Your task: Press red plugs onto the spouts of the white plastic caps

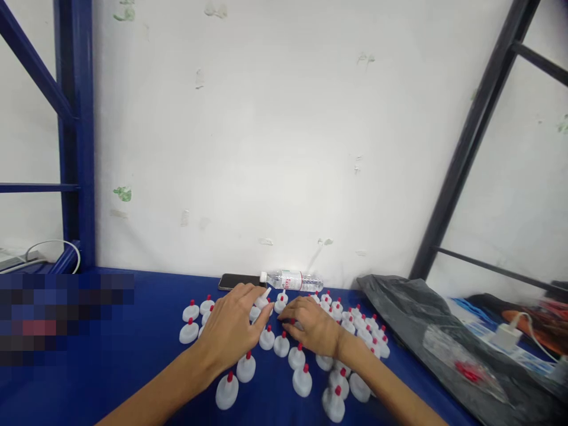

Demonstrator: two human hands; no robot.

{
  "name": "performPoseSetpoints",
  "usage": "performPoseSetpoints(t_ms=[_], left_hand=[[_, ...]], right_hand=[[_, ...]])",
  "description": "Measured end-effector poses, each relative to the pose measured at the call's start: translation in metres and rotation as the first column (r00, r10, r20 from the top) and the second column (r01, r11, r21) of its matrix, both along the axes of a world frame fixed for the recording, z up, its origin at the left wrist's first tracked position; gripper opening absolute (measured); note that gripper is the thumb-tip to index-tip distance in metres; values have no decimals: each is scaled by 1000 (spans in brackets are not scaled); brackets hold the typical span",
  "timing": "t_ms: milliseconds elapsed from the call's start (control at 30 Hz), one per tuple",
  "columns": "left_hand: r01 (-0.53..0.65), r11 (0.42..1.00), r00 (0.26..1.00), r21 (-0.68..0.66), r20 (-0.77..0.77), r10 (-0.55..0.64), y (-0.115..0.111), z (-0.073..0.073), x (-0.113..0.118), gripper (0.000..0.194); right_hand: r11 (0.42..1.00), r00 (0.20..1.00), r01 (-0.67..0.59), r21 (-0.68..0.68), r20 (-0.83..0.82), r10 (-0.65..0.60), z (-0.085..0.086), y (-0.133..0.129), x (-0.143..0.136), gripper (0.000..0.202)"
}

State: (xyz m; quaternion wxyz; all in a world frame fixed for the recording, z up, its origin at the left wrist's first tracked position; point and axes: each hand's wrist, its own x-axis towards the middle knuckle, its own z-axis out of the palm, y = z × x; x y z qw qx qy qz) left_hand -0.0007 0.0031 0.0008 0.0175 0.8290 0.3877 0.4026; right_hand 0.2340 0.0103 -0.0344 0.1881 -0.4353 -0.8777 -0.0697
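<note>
My left hand [237, 319] is closed around a small white squeeze bottle [263, 299], whose pointed nozzle shows bare, with no red cap. My right hand [313, 325] is just to the right, fingers curled down and pressed together; what they hold, if anything, is hidden. Around both hands stand many white squeeze bottles with red caps, such as one bottle [302, 381] in front and another bottle [189, 331] on the left. Behind the hands, another bottle [283, 297] has an uncapped white nozzle.
A clear water bottle [293, 280] lies by the wall beside a black phone [239, 281]. To the right a dark grey plastic bag [412, 319] bears a clear bag of red caps [470, 370]. A white charger [507, 335] and cable lie farther right on the blue tabletop [146, 331].
</note>
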Motion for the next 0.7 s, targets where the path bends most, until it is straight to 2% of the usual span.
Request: performPoseSetpoints(t_ms=[167,333,400,500,700], left_hand=[[-1,1000,1000,-4,-10,1,1,-2,0,25],[-11,1000,999,-8,-37,10,2,-3,2,24],[-9,1000,998,-8,-60,8,1,-3,2,23],[5,1000,994,-6,-106,-5,0,-3,1,26],[31,999,975,23,-221,-25,0,-5,1,20]], right_hand=[[998,999,32,-62,-18,-33,1,1,0,23],[997,995,-62,40,-81,65,2,-2,1,25],[993,984,-76,85,-154,88,5,-5,1,27],[996,952,-46,78,-299,67,15,-10,-3,26],[996,824,-85,27,-560,85,33,-18,-13,18]])
